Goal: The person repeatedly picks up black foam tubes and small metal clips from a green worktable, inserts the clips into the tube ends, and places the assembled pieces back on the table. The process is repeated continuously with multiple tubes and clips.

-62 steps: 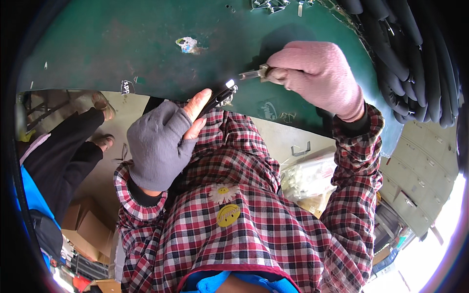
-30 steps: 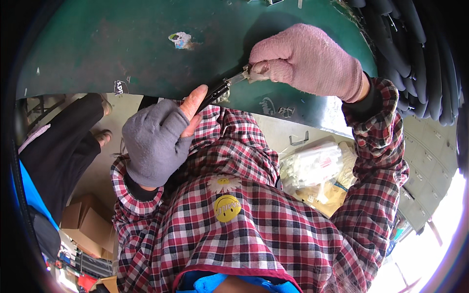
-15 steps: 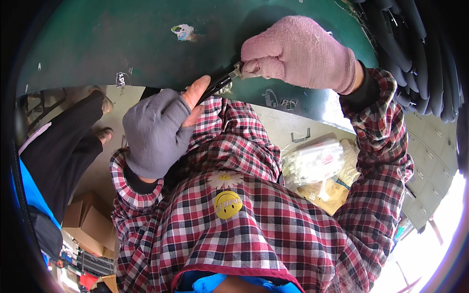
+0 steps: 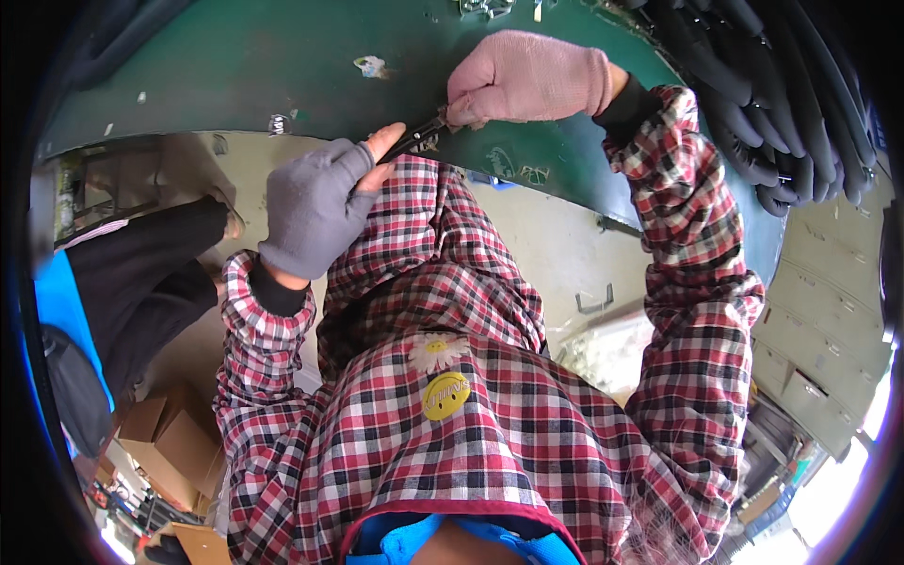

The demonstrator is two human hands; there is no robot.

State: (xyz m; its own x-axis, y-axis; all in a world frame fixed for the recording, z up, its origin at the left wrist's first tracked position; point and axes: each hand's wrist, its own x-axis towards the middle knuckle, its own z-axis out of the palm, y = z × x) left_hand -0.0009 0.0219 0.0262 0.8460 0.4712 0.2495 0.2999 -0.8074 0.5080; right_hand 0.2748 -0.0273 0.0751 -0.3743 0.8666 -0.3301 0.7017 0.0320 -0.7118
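Two gloved hands meet at the green table's (image 4: 235, 66) near edge. The left hand (image 4: 315, 202), in a grey fingerless glove, and the right hand (image 4: 527, 80), in pink, pinch opposite ends of a small dark metal part (image 4: 419, 141); work looks midway, the part not yet set down.

A workshop: scuffed green workbench (image 4: 235, 66), black rubber hoses (image 4: 791, 122) (piled at its edge), cardboard boxes (image 4: 174, 443), grey drawers (image 4: 829, 311).

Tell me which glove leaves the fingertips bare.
The grey glove on the left hand: its thumb tip pokes out. The pink glove on the right hand covers every finger.
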